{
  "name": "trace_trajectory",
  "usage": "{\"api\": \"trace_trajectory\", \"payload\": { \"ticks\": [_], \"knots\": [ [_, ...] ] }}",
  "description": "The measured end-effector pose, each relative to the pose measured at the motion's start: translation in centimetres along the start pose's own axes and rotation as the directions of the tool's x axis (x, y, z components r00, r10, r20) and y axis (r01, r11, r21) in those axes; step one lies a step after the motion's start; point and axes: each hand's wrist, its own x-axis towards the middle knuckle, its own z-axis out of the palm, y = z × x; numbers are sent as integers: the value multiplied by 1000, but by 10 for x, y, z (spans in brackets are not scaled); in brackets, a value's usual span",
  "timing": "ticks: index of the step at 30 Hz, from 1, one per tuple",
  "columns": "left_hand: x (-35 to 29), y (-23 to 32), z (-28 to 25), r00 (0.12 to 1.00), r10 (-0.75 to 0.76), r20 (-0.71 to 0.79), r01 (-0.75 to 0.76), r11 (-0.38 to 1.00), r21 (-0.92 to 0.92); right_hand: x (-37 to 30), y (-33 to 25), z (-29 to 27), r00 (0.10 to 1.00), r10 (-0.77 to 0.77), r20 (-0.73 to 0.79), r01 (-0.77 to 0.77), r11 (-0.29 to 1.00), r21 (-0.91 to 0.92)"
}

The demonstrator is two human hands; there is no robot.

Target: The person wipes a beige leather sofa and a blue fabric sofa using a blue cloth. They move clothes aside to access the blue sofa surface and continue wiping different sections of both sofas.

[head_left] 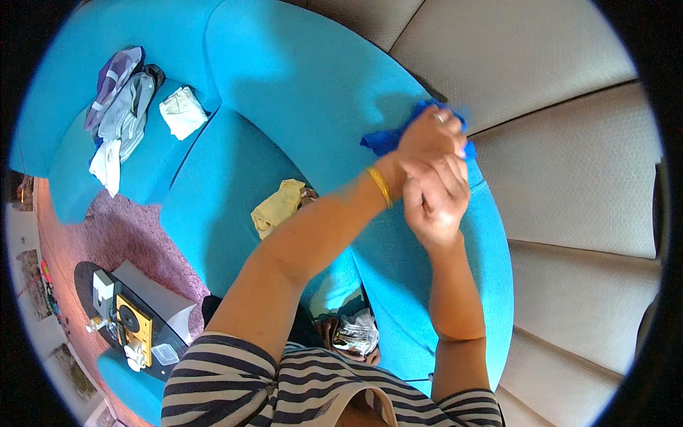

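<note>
On the curved top of the turquoise sofa backrest lies a bright blue cloth (382,141), bunched up. My left hand (429,134), with a ring on one finger and a yellow bangle at the wrist, is closed on the cloth, which shows on both sides of it. Just nearer, my right hand (439,196) is closed with its fingers curled, overlapping the left hand in the view. A bit of blue shows beside its fingertips, but whatever lies inside its grip is hidden. Both hands are slightly blurred.
The turquoise sofa (235,160) curves along a padded beige wall (569,167). Yellow folded cloth (278,208), white folded cloth (183,114) and a heap of grey and purple clothes (126,107) lie on it. A dark table (87,281) holding a yellow device stands lower left.
</note>
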Motion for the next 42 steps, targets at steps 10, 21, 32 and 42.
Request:
{"api": "trace_trajectory", "payload": {
  "ticks": [10, 21, 32, 42],
  "knots": [
    [-121, -46, -23, 741, -575, -348, 547, 817, -185, -3, 6, 13, 977, 187, 104, -185, 982, -30],
    [-172, 97, 31, 542, -807, -237, 615, 572, -542, -23, -8, 35, 968, 85, 235, -100, 993, 54],
    [-252, -40, 100, 120, -960, -251, 795, 245, -555, -30, -7, 43, 943, 89, 320, -108, 993, 39],
    [-245, 43, 99, -107, -993, 52, 765, -115, -633, -46, -23, 67, 845, -32, 534, 62, 997, -39]
  ]
}}
